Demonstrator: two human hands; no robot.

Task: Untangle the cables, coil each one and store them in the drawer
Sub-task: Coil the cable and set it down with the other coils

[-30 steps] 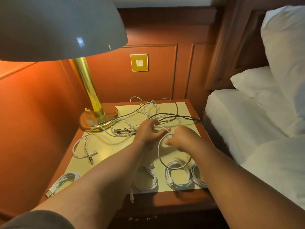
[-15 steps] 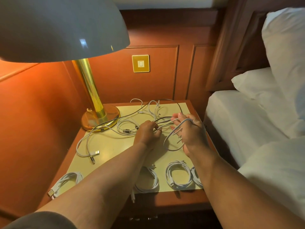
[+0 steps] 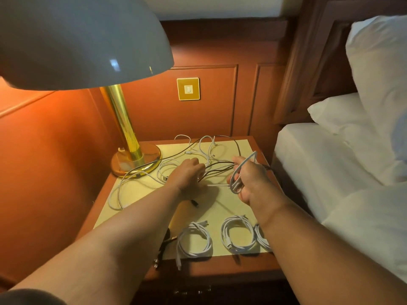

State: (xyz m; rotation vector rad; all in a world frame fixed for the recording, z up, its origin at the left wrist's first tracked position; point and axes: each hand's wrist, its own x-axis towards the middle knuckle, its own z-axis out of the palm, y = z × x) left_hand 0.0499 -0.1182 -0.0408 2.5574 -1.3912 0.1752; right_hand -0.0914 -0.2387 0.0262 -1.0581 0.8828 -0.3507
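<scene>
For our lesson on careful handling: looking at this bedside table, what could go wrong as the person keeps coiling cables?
1. The right hand holds a white loop still joined to the tangle; pulling could tighten knots.
2. Loose cables pass by the lamp base; a tug might snag there.
3. Finished coils sit at the table front edge, under the forearms, and could be swept off.

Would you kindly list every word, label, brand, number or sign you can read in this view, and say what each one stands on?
None: no readable text shows anywhere.
Square gold wall switch plate: only a plain white rocker, no lettering.
Brass lamp column and grey dome lampshade: no marking visible.
White coiled cables on the cream-topped wooden nightstand: any print on the plugs is too small to read.
</scene>
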